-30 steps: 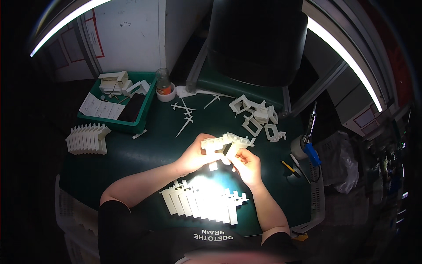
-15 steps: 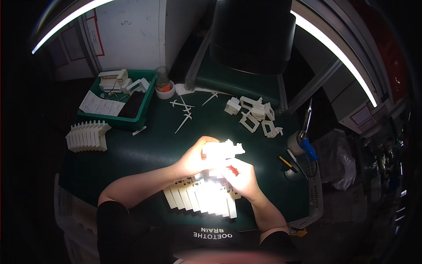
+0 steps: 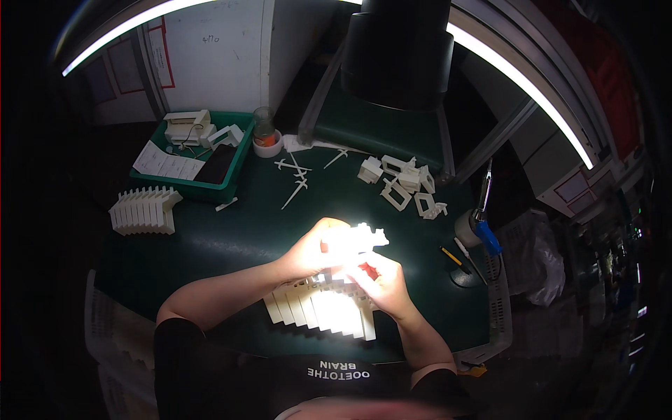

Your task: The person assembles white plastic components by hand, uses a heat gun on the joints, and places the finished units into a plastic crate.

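Observation:
Under a bright patch of light, my left hand point(image 3: 313, 250) is closed round a white plastic part point(image 3: 360, 239) with small projections along its upper right edge. My right hand point(image 3: 381, 279) is just below and to the right of it, fingers pinched together at the part's lower side. Whatever is between those fingers is lost in glare. Beneath both hands, near the table's front edge, lies a row of white plastic housings point(image 3: 308, 308) set side by side, partly covered by my hands.
A green tray point(image 3: 227, 189) holds white parts and paper; another housing row point(image 3: 143, 213) stands before it. A jar point(image 3: 264, 126), thin white sprues point(image 3: 294, 168) and white frames point(image 3: 397, 196) lie farther back. Right are a blue-handled soldering iron point(image 3: 486, 234) and a yellow pen point(image 3: 453, 259).
The view has shifted slightly. My hands keep nearly the same hold on the white part, with the right fingers barely moved.

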{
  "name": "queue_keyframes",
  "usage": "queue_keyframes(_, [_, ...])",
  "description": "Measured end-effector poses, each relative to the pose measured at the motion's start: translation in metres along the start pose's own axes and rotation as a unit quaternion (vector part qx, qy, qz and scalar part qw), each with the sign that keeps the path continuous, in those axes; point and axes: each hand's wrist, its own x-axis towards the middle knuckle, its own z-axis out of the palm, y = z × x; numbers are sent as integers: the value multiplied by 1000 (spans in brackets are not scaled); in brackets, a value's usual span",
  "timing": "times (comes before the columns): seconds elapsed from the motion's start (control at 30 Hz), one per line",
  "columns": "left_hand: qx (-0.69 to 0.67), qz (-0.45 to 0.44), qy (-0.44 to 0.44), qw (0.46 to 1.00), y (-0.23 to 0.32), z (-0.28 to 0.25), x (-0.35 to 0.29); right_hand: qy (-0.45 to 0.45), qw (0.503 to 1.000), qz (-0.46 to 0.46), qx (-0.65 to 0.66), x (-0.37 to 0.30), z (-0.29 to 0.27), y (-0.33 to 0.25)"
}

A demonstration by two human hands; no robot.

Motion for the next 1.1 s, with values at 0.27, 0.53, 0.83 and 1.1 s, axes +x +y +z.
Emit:
queue_keyframes(0.27, [3, 60, 273, 960, 57, -64, -86, 62, 997, -7, -37, -13, -30, 15])
queue_keyframes(0.53, [57, -88, 350, 931, -32, -42, -173, 54, 996, 60, 32, -13, -40, 40])
queue_keyframes(0.83, [423, -40, 364, 829, -10, -49, -163, 118, 978, 22, -172, 35, -64, 70])
queue_keyframes(1.1, [308, -1, 128, 943, 51, -60, -44, 148, 878, 32, -454, 110, -90, 155])
